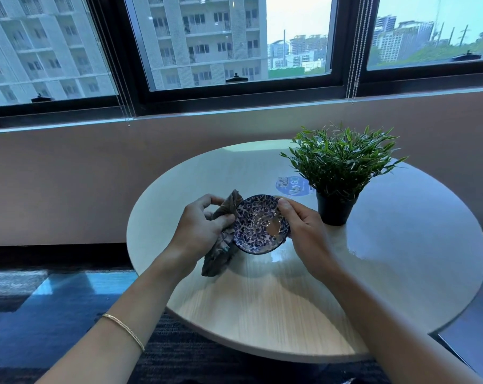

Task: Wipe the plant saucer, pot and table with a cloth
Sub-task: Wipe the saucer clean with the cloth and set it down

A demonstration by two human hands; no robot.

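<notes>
A blue-and-white patterned saucer [258, 224] is held tilted above the round pale wooden table [290, 300]. My right hand [304, 231] grips its right rim with the thumb on top. My left hand [201, 225] holds a crumpled grey-brown cloth [221, 245] against the saucer's left edge; part of the cloth hangs down behind the hand. A green leafy plant [342, 159] in a black pot [335, 210] stands on the table just right of my right hand.
A round blue sticker [291, 186] lies on the table behind the saucer. The table stands close to a beige wall [68, 184] under large windows. Dark patterned carpet [54, 306] covers the floor to the left.
</notes>
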